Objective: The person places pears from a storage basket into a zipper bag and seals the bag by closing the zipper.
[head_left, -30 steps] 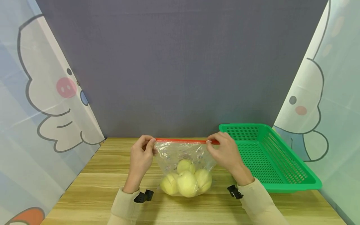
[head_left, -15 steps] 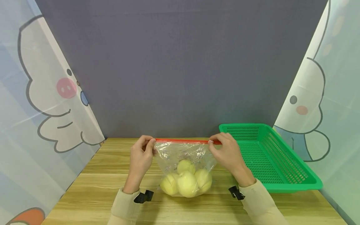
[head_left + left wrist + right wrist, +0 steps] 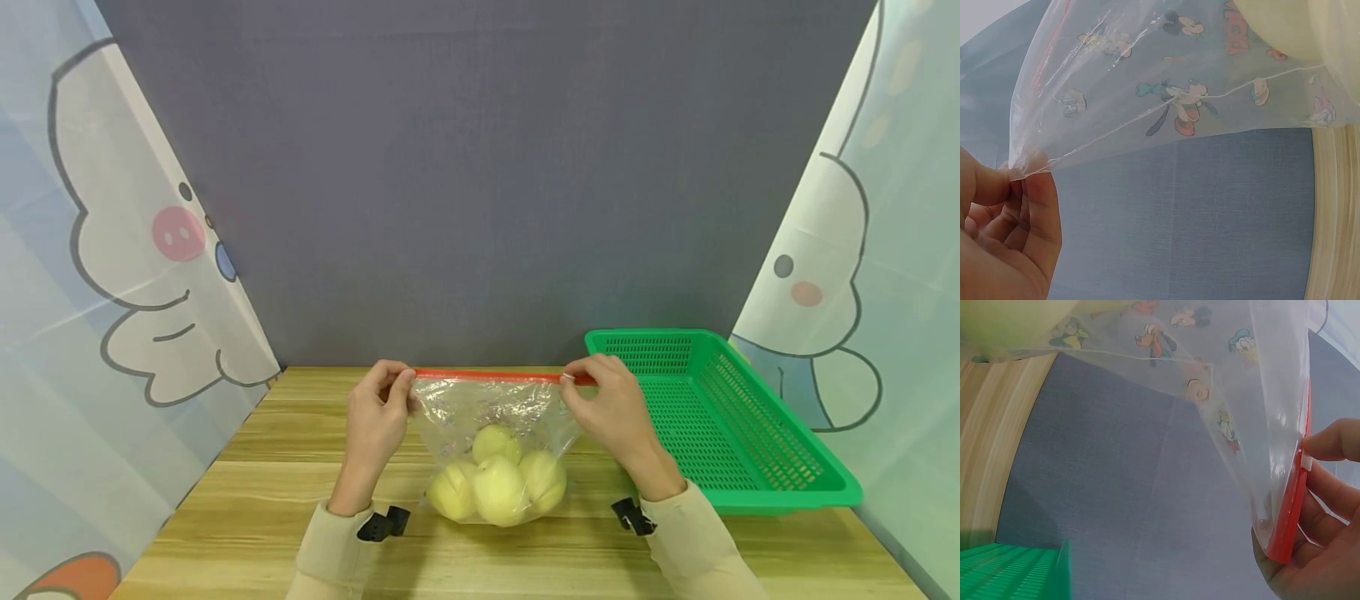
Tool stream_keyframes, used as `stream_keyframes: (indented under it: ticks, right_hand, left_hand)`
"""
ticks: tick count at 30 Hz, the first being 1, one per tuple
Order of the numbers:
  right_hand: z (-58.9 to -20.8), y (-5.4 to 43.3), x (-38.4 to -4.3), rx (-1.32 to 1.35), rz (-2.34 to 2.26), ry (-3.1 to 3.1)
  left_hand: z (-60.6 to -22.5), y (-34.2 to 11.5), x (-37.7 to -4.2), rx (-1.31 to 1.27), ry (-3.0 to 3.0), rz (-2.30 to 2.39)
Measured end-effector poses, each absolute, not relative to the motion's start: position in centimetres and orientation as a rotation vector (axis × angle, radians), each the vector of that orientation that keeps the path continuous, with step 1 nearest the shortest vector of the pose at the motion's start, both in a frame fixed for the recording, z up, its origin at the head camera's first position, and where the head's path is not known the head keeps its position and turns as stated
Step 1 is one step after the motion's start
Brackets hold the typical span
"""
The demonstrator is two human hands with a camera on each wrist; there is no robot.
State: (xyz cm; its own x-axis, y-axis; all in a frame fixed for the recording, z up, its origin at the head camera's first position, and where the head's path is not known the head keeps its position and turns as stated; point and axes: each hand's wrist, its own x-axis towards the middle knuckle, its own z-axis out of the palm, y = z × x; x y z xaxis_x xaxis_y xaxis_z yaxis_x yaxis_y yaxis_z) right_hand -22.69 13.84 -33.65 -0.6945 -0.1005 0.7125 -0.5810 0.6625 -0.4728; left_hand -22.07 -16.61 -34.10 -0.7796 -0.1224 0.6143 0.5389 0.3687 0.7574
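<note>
A clear zip bag [image 3: 450,408] printed with cartoon figures hangs upright at the centre of the head view. Several round, pale yellow fruits [image 3: 499,490] fill its bottom. My left hand [image 3: 375,421] pinches the bag's upper left corner between thumb and fingers. Along the top edge runs a red zip strip [image 3: 487,376], stretched taut. My right hand [image 3: 615,412] pinches a small white slider [image 3: 1307,462] on that strip, close to its right end. In the right wrist view, the strip's red end reaches past the slider, against the fingers [image 3: 1329,531].
To the right stands a green plastic basket [image 3: 780,502], its near rim beyond my right wrist. The wooden table [image 3: 247,500] lies under the bag. A dark grey panel [image 3: 480,183] rises behind, with cartoon-printed curtains [image 3: 135,350] on both sides.
My right hand has slid a little to the right along the red strip, carrying the white slider. My left hand and the fruits have stayed in place.
</note>
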Motion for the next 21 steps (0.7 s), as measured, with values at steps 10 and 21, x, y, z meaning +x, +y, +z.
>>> stream_keyframes:
  ticks: [10,21]
  right_hand:
    - [-33.91,14.03,-22.76,0.527,0.950,-2.182]
    - [-34.14,14.29,-22.89,0.520,0.944,-2.150]
  left_hand:
    - [-34.08,-16.60,-22.11,-0.354,-2.041,-1.443]
    - [-34.02,-16.61,-22.14,-0.341,-2.045,-1.440]
